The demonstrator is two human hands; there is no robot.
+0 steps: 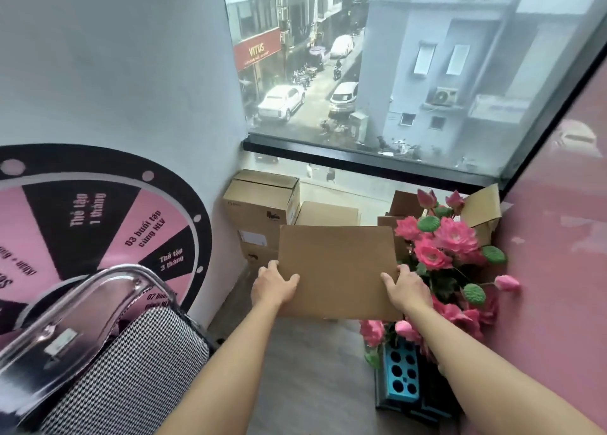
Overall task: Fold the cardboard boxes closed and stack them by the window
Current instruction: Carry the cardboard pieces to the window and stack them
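I hold a closed brown cardboard box (pixel 338 270) out in front of me, its plain top facing up. My left hand (pixel 274 285) grips its near left corner and my right hand (pixel 407 290) grips its near right corner. Beyond it, under the window (pixel 377 73), a stack of closed boxes (pixel 261 204) stands in the left corner against the wall. A lower box (pixel 326 213) sits beside that stack. At the right, an open box with raised flaps (pixel 481 206) shows partly behind the flowers.
A bunch of pink artificial flowers (pixel 450 247) stands close on the right by the pink wall, above a black and blue holder (pixel 402 378). A chair with a chrome frame and checked seat (pixel 108 352) is at lower left. A pink and black prize wheel (pixel 98 224) covers the left wall.
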